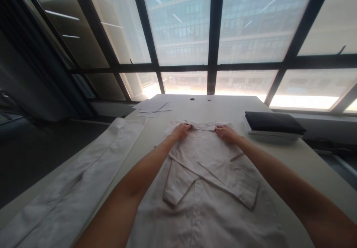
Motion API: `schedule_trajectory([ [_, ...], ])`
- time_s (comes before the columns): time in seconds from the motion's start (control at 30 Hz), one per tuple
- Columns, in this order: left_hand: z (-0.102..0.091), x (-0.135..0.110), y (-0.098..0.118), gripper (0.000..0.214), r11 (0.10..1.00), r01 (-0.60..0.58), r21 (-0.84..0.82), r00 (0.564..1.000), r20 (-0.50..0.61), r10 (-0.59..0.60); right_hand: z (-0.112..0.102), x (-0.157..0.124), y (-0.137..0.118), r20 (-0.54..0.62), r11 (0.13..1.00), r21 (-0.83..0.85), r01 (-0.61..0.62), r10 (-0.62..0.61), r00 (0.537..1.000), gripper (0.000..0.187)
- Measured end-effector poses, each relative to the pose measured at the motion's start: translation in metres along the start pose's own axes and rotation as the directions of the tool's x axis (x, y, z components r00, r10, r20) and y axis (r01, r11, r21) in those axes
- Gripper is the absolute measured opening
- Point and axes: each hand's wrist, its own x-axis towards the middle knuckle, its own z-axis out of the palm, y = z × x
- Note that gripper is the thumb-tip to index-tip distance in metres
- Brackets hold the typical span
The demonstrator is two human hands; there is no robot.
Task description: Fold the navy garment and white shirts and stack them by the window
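Observation:
A white button-up shirt (199, 199) lies front up on the table, its collar end away from me. Both sleeves are folded inward and cross over the front, cuffs pointing toward me. At the left end of the collar, my left hand (182, 131) is closed with its fingertips on the fabric. My right hand (225, 133) grips the opposite end of the collar in the same way. The collar band stretches between the two hands. Some fingertips are hidden by the hands and cloth.
Another white garment (83, 181) lies lengthwise along the table's left side. Loose white paper sheets (154, 106) rest at the back left. To the right is a stack of folded cloth with a black piece (275, 122) on top. Windows stand beyond the white table (231, 105).

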Motion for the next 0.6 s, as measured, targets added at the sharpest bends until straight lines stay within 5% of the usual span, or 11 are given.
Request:
schedule_trajectory([
  [0.13, 0.001, 0.021, -0.014, 0.064, 0.992, -0.083, -0.096, 0.996, -0.025, 0.08, 0.009, 0.012, 0.025, -0.028, 0.998, 0.03, 0.048, -0.047, 0.999, 0.048],
  [0.3, 0.011, 0.043, -0.015, 0.069, 0.99, 0.011, -0.138, 0.998, -0.055, -0.018, 0.013, 0.039, 0.021, -0.026, 0.978, 0.003, -0.209, 0.209, 0.978, 0.058],
  [0.47, 0.018, 0.045, 0.012, 0.056, 0.975, 0.216, 0.043, 0.975, 0.044, -0.218, 0.022, 0.056, 0.007, 0.068, 0.932, -0.025, -0.362, 0.363, 0.929, 0.058],
  [0.6, 0.024, 0.048, 0.038, 0.053, 0.948, 0.31, 0.076, 0.951, -0.035, -0.308, 0.024, 0.057, -0.007, -0.064, 0.94, -0.043, -0.338, 0.335, 0.94, 0.056],
])
